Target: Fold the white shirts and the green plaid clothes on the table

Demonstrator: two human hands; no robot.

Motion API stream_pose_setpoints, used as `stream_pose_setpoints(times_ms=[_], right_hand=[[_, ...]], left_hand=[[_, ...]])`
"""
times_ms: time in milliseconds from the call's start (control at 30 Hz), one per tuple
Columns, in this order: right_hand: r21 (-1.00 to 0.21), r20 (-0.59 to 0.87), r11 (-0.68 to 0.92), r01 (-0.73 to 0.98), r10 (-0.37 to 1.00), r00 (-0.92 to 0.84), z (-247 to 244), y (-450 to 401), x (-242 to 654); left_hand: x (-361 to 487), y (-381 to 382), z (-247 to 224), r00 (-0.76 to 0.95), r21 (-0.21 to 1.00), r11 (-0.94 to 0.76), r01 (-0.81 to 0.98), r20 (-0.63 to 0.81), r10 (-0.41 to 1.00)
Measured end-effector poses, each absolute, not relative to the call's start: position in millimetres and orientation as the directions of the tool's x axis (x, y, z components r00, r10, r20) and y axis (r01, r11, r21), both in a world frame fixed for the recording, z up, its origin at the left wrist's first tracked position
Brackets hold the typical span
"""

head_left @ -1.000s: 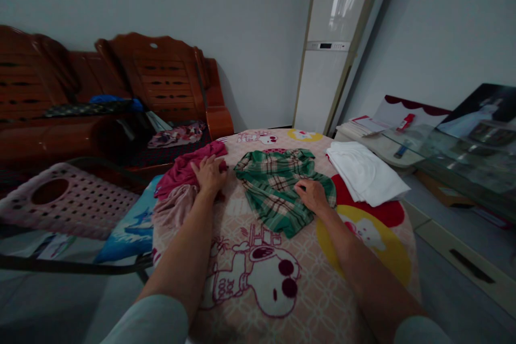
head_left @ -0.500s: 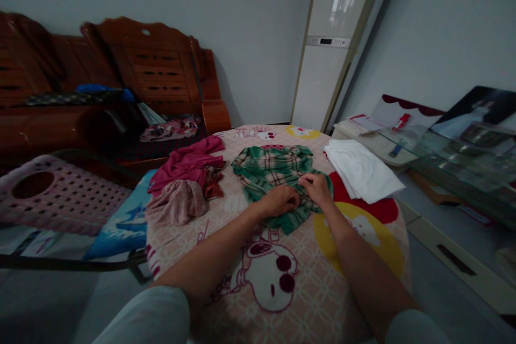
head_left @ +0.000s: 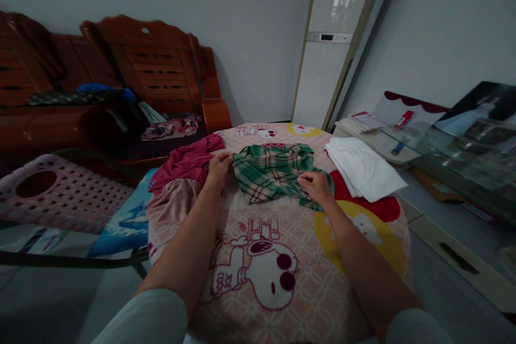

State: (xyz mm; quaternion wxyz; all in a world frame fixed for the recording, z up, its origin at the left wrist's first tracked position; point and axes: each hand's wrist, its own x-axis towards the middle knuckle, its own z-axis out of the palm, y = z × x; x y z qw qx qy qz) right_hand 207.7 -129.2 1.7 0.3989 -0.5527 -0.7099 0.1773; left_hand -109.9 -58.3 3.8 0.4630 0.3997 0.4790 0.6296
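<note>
A green plaid garment [head_left: 270, 169], probably a shirt, lies rumpled across the middle of the round table. At its left edge my left hand [head_left: 220, 165] pinches a corner of the cloth between thumb and fingers. Over its right part my right hand [head_left: 316, 185] is closed, fingertips pinching the plaid fabric. Left of my left hand lie a magenta garment [head_left: 183, 164] and a crumpled dusty-pink cloth [head_left: 175, 201]. Beyond my right hand is a folded white garment [head_left: 360, 166].
A patterned pink cloth [head_left: 306, 279] covers the table. At left stand a woven pink chair [head_left: 68, 193] with a blue cushion [head_left: 124, 220] and a wooden sofa [head_left: 149, 70]. On the right is a glass shelf [head_left: 455, 156]; a tall white air conditioner [head_left: 326, 75] stands behind.
My left hand has moved from the garment's front middle to its far left edge, and the front part of the cloth has been folded back. My right hand has stayed nearly in place.
</note>
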Motion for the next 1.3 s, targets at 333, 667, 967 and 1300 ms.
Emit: stream_pose_setpoints(times_ms=[333, 667, 967, 1300], right_hand=[[-0.465, 0.283, 0.461, 0.756, 0.886, -0.367, 5, -135, 194], [-0.572, 0.342, 0.410, 0.710, 0.906, -0.248, 2, -130, 202], [-0.655, 0.316, 0.380, 0.653, 0.923, -0.220, 5, -131, 205], [-0.679, 0.355, 0.405, 0.612, 0.911, -0.210, 3, -130, 206]], left_hand=[[-129, -55, 8, -0.349, 0.937, -0.247, -0.245, 0.152, 0.925], [-113, -68, 15, -0.333, 0.818, -0.236, 0.525, 0.453, 0.827], [-21, -97, 9, 0.521, 0.550, -0.637, 0.540, 0.376, 0.766], [-24, -98, 3, 0.570, 0.619, -0.648, 0.443, 0.363, 0.737]])
